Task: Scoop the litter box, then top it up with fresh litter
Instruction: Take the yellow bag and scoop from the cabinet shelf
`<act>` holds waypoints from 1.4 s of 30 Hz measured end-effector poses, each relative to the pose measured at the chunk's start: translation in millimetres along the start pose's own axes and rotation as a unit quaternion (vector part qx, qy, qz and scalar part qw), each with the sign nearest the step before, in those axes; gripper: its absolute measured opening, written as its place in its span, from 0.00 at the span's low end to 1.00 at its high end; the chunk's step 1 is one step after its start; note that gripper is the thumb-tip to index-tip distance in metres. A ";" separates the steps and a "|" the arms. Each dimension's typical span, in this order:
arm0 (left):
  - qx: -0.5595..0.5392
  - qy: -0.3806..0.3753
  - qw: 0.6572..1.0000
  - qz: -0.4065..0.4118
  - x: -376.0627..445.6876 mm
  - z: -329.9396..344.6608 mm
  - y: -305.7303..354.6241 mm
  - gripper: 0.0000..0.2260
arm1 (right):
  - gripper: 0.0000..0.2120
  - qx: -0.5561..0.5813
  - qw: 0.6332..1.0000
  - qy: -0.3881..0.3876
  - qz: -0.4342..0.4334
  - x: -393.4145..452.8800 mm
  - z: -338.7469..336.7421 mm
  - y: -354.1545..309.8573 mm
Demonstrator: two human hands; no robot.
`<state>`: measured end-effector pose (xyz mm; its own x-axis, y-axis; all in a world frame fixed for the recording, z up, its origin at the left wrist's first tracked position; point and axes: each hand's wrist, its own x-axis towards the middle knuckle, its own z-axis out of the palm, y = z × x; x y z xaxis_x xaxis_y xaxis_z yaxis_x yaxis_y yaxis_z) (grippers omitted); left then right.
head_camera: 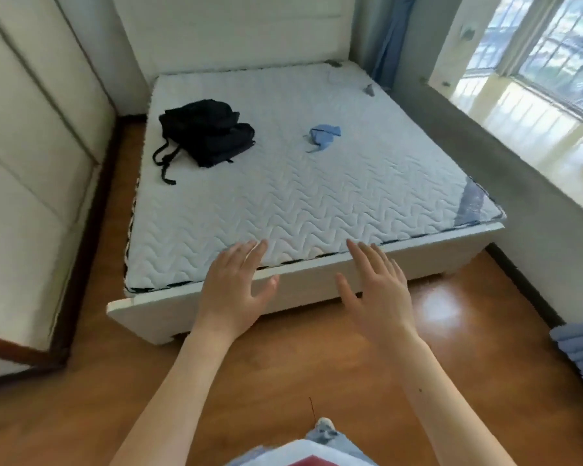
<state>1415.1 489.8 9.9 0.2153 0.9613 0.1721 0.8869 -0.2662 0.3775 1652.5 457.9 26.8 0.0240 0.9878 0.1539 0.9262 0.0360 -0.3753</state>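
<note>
No litter box, scoop or litter bag shows in the head view. My left hand (237, 285) is held out in front of me with straight, spread fingers, palm down, holding nothing. My right hand (376, 286) is stretched out beside it the same way, also empty. Both hover over the foot end of a bed (300, 193) with a bare white quilted mattress, and I cannot tell whether they touch it.
A black backpack (205, 132) and a small blue cloth (323, 135) lie on the mattress. White wardrobe doors (31, 169) stand at the left, a window ledge (525, 129) runs along the right. A blue ribbed thing (581, 351) sits on the wooden floor (283, 375) at the right edge.
</note>
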 end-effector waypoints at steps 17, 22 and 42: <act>0.101 0.120 0.892 -0.425 -106.9 -70.1 -111.0 0.27 | 0.28 0.097 0.904 -0.204 -0.362 116.5 126.9 -198.2; 0.104 0.128 0.870 -0.464 -115.7 -89.6 -183.4 0.29 | 0.31 0.104 0.887 -0.214 -0.396 131.3 172.2 -278.9; 0.122 0.210 0.809 -0.536 -110.4 -219.7 -431.4 0.31 | 0.31 0.128 0.825 -0.228 -0.502 212.3 276.6 -570.9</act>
<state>918.9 482.9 27.9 -0.8430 0.5074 0.1787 0.5371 0.7748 0.3336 1024.8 689.0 21.0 -0.9039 0.3938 0.1671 0.2827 0.8431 -0.4574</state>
